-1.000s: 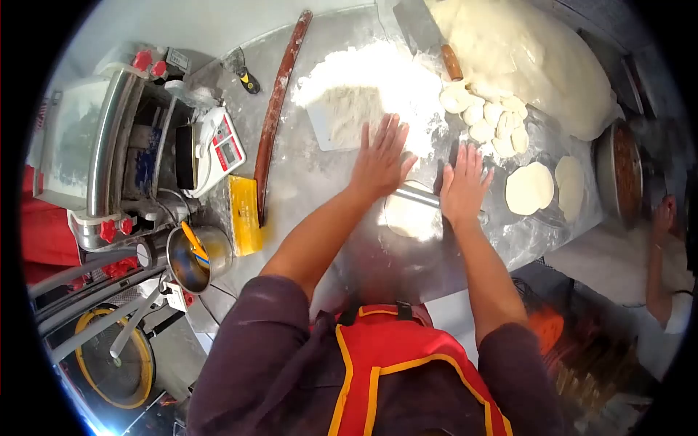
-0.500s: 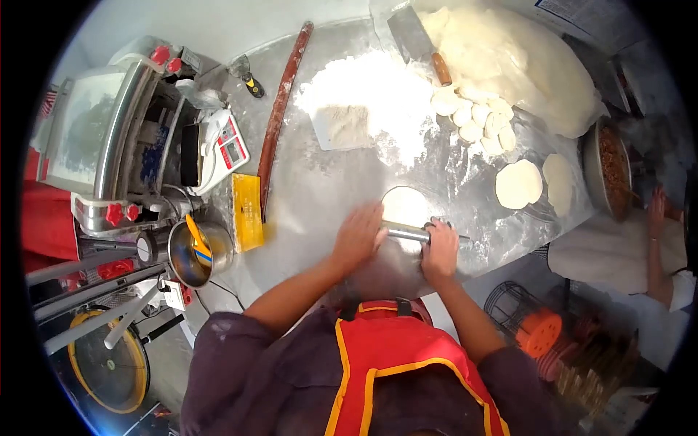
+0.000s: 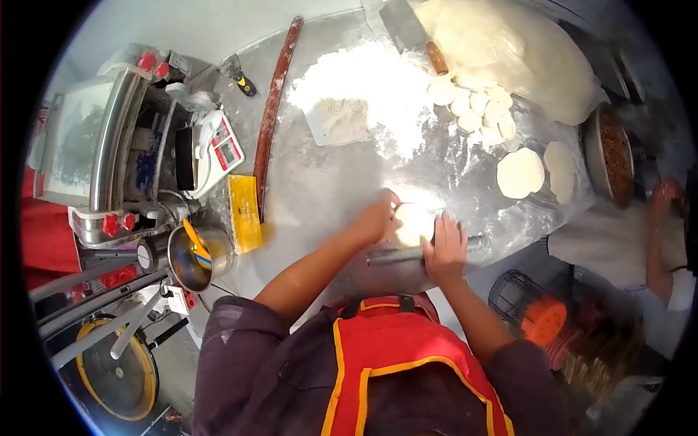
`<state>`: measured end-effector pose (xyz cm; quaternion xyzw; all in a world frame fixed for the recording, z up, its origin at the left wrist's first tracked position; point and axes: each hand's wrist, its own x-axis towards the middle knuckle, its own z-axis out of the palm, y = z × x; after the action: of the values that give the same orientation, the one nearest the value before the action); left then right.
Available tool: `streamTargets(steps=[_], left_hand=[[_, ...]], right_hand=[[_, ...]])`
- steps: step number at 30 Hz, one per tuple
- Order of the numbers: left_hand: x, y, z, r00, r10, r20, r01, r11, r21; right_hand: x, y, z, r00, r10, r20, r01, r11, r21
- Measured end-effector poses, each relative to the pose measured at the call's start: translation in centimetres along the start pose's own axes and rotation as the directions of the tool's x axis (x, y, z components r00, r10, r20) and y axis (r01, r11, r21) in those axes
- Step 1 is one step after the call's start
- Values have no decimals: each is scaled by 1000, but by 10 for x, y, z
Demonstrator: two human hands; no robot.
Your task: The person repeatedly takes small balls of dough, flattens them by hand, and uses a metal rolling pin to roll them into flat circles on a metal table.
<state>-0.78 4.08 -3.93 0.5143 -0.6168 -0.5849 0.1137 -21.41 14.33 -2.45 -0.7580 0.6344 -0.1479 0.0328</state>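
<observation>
A round, flat piece of dough [image 3: 414,224] lies on the metal table [image 3: 320,189] in front of me. My left hand [image 3: 376,219] is closed at its left edge, fingers curled around the rim. A rolling pin [image 3: 394,257] rests on the near side of the dough. Across its right part lies my right hand [image 3: 446,251], palm down with fingers stretched out. Two rolled dough rounds [image 3: 520,173] lie to the right, slightly overlapping. Beyond them is a cluster of small dough pieces [image 3: 476,105].
Loose flour [image 3: 363,80] covers the back middle, with a scraper [image 3: 338,122] in it. A large covered dough mass [image 3: 509,54], a cleaver [image 3: 402,25] and a filling bowl [image 3: 609,156] stand right. A long red stick [image 3: 278,91], scale [image 3: 222,149] and pot [image 3: 196,258] are left. A person's arm [image 3: 660,240] shows right.
My left hand has left the rolling pin and taken the dough's left edge. The pin has come nearer to me, and my right hand's fingers have straightened over it.
</observation>
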Motion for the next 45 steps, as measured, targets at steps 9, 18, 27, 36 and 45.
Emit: streamTargets(steps=[9, 18, 27, 36, 45], left_hand=[[52, 25, 9, 986, 109, -127, -48, 911, 409], [16, 10, -2, 985, 110, -131, -79, 972, 220], [9, -12, -10, 958, 72, -278, 10, 959, 285], [21, 30, -13, 998, 7, -70, 24, 899, 438], [-10, -48, -5, 991, 119, -64, -104, 973, 205]], right_hand=[[117, 4, 28, 995, 76, 69, -77, 997, 13], [87, -3, 33, 999, 38, 11, -38, 999, -22], [11, -10, -6, 936, 33, 351, -59, 996, 66], [133, -12, 45, 1000, 9, -2, -9, 1000, -5], [26, -12, 15, 991, -120, 55, 120, 993, 8]])
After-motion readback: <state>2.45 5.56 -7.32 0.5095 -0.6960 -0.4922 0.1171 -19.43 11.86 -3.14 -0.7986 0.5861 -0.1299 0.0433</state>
